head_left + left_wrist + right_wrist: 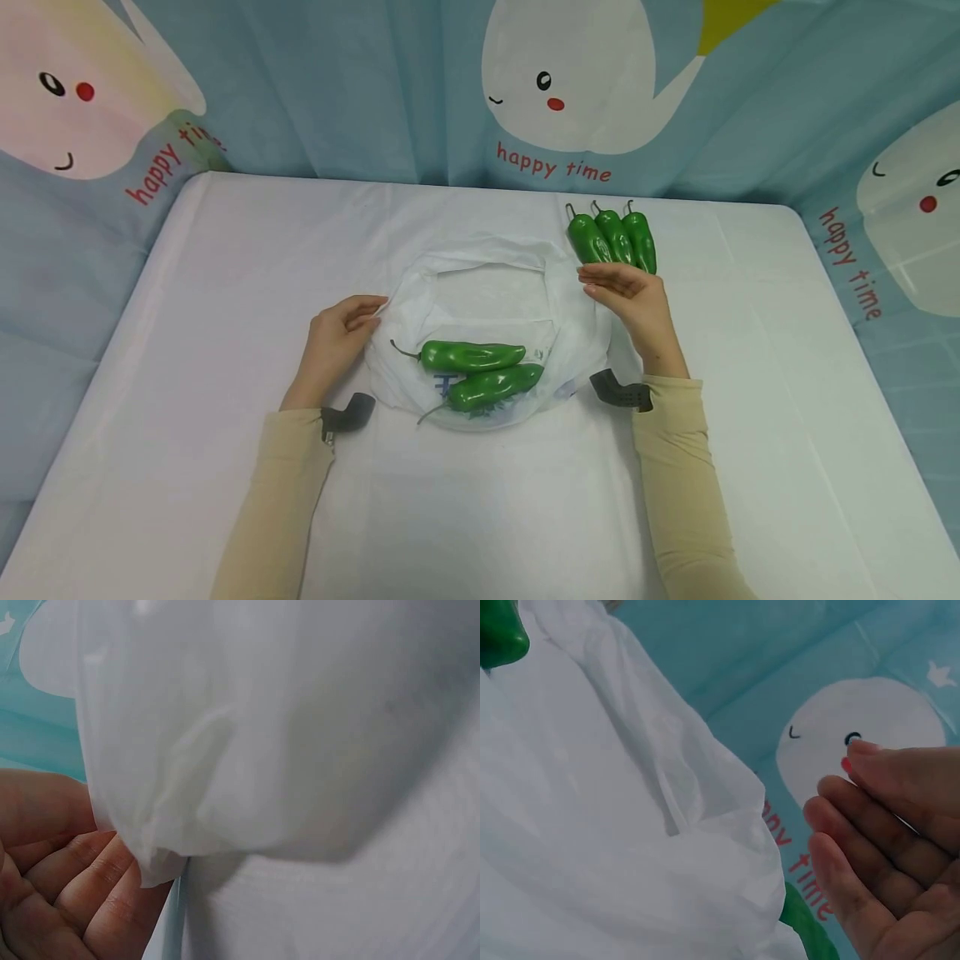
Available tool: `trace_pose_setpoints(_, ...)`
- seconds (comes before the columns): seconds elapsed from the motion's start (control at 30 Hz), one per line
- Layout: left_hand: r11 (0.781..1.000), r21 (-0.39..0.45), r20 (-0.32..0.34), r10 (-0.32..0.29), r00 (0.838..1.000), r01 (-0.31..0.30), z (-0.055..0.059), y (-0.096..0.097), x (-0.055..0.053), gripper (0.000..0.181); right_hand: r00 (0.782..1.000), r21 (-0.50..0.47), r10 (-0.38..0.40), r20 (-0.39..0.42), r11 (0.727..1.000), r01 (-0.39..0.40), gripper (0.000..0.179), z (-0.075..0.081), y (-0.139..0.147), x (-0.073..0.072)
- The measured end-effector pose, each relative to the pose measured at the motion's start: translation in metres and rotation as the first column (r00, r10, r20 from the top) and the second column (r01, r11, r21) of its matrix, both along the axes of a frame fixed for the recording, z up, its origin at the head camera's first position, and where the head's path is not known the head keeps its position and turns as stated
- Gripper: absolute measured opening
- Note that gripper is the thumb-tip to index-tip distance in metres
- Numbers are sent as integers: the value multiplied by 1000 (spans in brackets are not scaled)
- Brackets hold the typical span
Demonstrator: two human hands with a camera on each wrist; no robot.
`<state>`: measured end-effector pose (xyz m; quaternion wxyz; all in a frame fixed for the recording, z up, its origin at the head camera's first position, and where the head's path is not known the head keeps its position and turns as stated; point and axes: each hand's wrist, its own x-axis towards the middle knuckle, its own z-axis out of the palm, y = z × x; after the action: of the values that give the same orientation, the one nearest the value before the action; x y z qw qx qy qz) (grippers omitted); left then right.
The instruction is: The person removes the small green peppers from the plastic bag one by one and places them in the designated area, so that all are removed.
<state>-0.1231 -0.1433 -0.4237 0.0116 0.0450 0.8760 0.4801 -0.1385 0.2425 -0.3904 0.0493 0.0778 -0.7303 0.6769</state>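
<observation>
A white plastic bag lies on the table with its mouth spread open. Two green chili peppers rest on it in the lower part of the opening, their stems toward the left. My left hand pinches the bag's left edge between thumb and fingers; the left wrist view shows the gathered plastic there. To the right of the bag, my right hand is raised with relaxed, slightly bent fingers and holds nothing. In the right wrist view a gap separates that hand from the bag.
Three more green chili peppers lie side by side near the table's back edge, just beyond my right hand. A white cloth covers the table. A blue curtain with printed whales hangs behind it.
</observation>
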Motion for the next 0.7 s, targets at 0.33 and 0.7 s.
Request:
trace_pose_setpoints(0.33, 1000, 6, 2, -6, 1000, 6, 1, 0, 0, 28, 991, 89, 99, 90, 990, -107, 27, 3, -9, 3)
trace_pose_setpoints(0.7, 1000, 17, -9, -9, 1000, 9, -1, -1, -1, 28, 944, 152, 284, 167, 939, -309, 27, 3, -24, 5)
